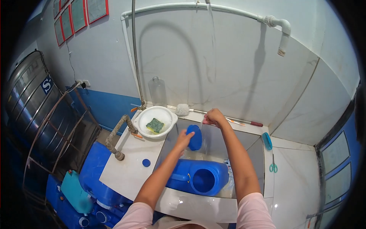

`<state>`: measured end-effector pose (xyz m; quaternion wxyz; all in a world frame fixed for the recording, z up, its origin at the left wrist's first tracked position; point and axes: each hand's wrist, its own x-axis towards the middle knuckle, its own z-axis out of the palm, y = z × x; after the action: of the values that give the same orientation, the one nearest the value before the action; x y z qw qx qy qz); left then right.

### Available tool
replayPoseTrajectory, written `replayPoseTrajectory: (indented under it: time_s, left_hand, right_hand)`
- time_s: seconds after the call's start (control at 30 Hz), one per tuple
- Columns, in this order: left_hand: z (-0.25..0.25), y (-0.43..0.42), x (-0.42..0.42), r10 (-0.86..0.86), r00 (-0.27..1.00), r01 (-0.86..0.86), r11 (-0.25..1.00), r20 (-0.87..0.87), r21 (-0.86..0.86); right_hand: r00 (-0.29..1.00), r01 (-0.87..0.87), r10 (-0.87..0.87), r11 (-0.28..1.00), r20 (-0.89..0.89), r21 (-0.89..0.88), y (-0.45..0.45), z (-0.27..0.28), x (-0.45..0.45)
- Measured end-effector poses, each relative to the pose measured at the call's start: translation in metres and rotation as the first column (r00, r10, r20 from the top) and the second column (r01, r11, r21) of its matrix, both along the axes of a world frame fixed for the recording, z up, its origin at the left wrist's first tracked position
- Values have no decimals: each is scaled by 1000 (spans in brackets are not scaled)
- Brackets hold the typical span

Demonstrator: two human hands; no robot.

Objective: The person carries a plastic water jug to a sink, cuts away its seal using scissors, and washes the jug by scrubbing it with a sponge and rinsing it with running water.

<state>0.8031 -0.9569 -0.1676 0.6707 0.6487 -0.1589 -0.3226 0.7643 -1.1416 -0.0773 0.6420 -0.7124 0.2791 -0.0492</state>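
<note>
My left hand (pixel 184 139) grips a round blue lid (pixel 195 138) by its edge, tilted over the sink (pixel 173 135). Just right of it, my right hand (pixel 215 117) is closed beside a thin stream of water falling into the sink. Something pinkish shows at its fingertips, too small to make out. Below both hands a large blue plastic jug (pixel 179 183) lies in the sink, its wide round mouth uncovered and facing up. A second stretch of the sink floor is hidden by the jug and my right forearm.
Left of the sink stand a white basin (pixel 172 121) holding a green-yellow sponge (pixel 155 125), a small blue cap (pixel 146 163) and a pipe (pixel 113 139). Behind lies a long-handled brush (pixel 182 110). To the right are a blue brush (pixel 267 141) and scissors (pixel 273 167).
</note>
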Motion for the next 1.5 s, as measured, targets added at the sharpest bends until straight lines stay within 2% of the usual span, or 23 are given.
replayPoseTrajectory:
  time_s: [0.1,0.17,0.3,0.33,0.4,0.47,0.53,0.57,0.6,0.67,0.73,0.83,0.9,0.97,1.1,1.13,1.17,1.2,1.23,1.27,1.3,1.43,1.5]
  left_hand:
    - [-24,-61,20,-144,978,149,989,-150,21]
    - [-27,-91,17,-184,970,171,981,-160,-96]
    - [-44,-94,28,-149,920,55,965,-362,-258]
    - [-39,-74,26,-151,917,55,965,-369,-258]
    - [-38,-29,24,8,748,-197,957,-664,-211]
    - [-55,22,32,-122,759,-51,968,-639,-245]
    - [-53,61,26,-35,800,-175,941,-599,-289]
    - [-56,73,21,-33,804,-172,943,-594,-285]
    - [-59,85,16,31,823,-246,919,-567,-307]
    - [-68,98,16,106,830,-326,889,-548,-321]
    - [-78,98,17,264,751,-470,857,-606,-210]
    - [-59,112,28,178,843,-335,912,-508,-238]
    - [-51,109,36,125,849,-265,941,-514,-209]
    - [-59,91,42,11,868,-110,979,-497,-171]
    - [-123,18,60,-154,911,178,984,-383,27]
    - [-154,-4,66,-280,947,310,925,-156,221]
    - [-184,-23,69,-434,900,373,821,48,431]
    - [-205,-40,73,-441,896,383,821,45,424]
    - [-226,-51,78,-763,590,457,585,263,671]
    - [-251,-57,87,-945,123,339,327,303,882]
    - [-288,-58,98,-948,111,347,318,298,883]
    - [-243,-70,95,-995,-8,380,90,100,921]
    - [-259,-66,92,-999,-21,319,37,46,947]
  right_hand:
    - [995,91,-86,987,-48,130,-4,1,3]
    - [990,135,-129,981,-54,135,-9,-3,0]
    - [992,123,-122,988,-22,92,10,-14,4]
    - [998,63,-63,997,-6,51,21,-19,14]
    - [988,-149,154,980,26,-130,47,-40,49]
    - [967,-225,245,950,72,-216,91,-58,95]
    - [946,-93,287,683,149,-725,131,-96,143]
    - [975,-165,221,707,-7,-687,154,-97,157]
    - [975,-163,223,711,0,-684,167,-99,168]
    - [912,-401,331,593,-242,-698,187,-112,180]
    - [926,-345,351,632,-140,-695,186,-98,168]
    - [890,-180,403,742,214,-646,145,-77,119]
    - [970,-224,239,940,29,-258,122,-33,54]
    - [980,-198,177,931,-95,-305,95,-45,3]
    - [964,-249,52,515,-260,-820,128,-74,-93]
    - [968,-235,33,470,-249,-851,141,-77,-109]
    - [963,-246,10,448,-271,-859,149,-75,-119]
    - [961,-248,1,445,-277,-860,145,-68,-126]
    - [959,-257,-1,420,-284,-870,140,-63,-131]
    - [959,-259,-6,402,-285,-878,137,-60,-135]
    - [957,-256,-17,410,-288,-875,131,-59,-141]
    - [976,-210,42,436,-213,-875,81,-48,-193]
    - [995,-51,-52,468,-85,-882,49,-57,-231]
